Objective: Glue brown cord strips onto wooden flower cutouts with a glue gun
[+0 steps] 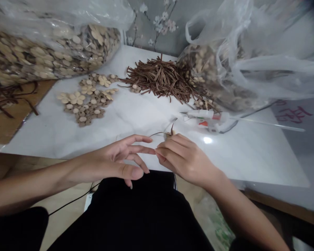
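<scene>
Palm turned inward, my left hand (121, 157) is open above the table's front edge, its fingers spread. My right hand (184, 157) is closed in a pinch at the tip of one left finger; whatever may be between its fingertips is too small to make out. Just beyond the right knuckles, a thin brown strip (172, 129) sticks up from a small pale piece that the hand partly hides. A white glue gun (213, 118) with an orange-red trigger lies past the right hand.
A heap of brown strips (159, 78) lies at the back of the white table (136, 111). Flower-shaped pieces (87, 101) are gathered at left. Plastic bags of similar pieces stand at the left (52, 55) and right (206, 64). Cardboard (23, 111) covers the left corner.
</scene>
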The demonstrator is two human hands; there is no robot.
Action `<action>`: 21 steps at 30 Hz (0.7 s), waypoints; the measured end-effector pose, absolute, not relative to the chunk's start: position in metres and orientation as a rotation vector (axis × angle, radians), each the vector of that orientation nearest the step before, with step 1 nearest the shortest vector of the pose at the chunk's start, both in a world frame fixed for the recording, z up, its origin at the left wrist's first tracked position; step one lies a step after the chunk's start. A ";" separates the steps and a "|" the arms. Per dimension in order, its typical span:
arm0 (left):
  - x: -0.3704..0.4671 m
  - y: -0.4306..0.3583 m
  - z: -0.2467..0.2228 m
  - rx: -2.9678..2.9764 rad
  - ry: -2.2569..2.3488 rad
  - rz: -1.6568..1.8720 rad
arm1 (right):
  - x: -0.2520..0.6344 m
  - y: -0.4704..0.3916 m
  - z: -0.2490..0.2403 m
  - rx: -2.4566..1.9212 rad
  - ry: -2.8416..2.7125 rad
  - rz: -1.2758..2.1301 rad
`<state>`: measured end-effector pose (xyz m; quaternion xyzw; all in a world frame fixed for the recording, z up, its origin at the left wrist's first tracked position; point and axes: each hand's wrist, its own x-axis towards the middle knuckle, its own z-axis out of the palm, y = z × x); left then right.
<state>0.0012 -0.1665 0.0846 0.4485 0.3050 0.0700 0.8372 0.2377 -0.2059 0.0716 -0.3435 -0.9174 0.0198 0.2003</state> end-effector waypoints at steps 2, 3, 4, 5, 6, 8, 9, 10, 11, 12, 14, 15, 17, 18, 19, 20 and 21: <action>0.001 -0.167 0.086 0.963 0.662 0.136 | 0.238 -0.205 0.070 -0.946 -2.558 0.061; 0.001 -0.168 0.086 0.986 0.677 0.129 | 0.239 -0.205 0.069 -0.946 -2.552 0.068; 0.001 -0.169 0.087 1.019 0.692 0.122 | 0.239 -0.204 0.069 -0.951 -2.544 0.079; 0.001 -0.170 0.087 1.058 0.702 0.115 | 0.239 -0.204 0.068 -0.957 -2.535 0.095; 0.001 -0.170 0.087 1.097 0.705 0.109 | 0.240 -0.204 0.068 -0.960 -2.527 0.115; -0.001 -0.171 0.086 1.160 0.689 0.105 | 0.240 -0.203 0.067 -0.960 -2.498 0.163; -0.002 -0.172 0.085 1.179 0.673 0.107 | 0.240 -0.203 0.066 -0.959 -2.472 0.191; -0.002 -0.172 0.083 1.189 0.656 0.112 | 0.241 -0.204 0.066 -0.952 -2.430 0.219; -0.003 -0.172 0.082 1.191 0.638 0.120 | 0.241 -0.205 0.065 -0.951 -2.370 0.256; -0.003 -0.171 0.081 1.182 0.619 0.130 | 0.241 -0.206 0.066 -0.962 -2.292 0.302; -0.003 -0.170 0.080 1.124 0.589 0.150 | 0.240 -0.211 0.067 -1.027 -2.098 0.425; -0.002 -0.170 0.081 1.084 0.582 0.162 | 0.240 -0.215 0.069 -1.072 -1.991 0.506; -0.001 -0.169 0.084 1.015 0.589 0.183 | 0.239 -0.222 0.072 -1.166 -1.781 0.715; 0.000 -0.169 0.087 1.003 0.604 0.191 | 0.239 -0.225 0.073 -1.193 -1.679 0.831; 0.001 -0.169 0.089 1.012 0.627 0.201 | 0.239 -0.228 0.073 -1.210 -1.583 0.948; 0.002 -0.169 0.090 1.043 0.655 0.214 | 0.239 -0.230 0.073 -1.220 -1.494 1.056; 0.002 -0.169 0.092 1.092 0.688 0.231 | 0.239 -0.231 0.071 -1.224 -1.418 1.150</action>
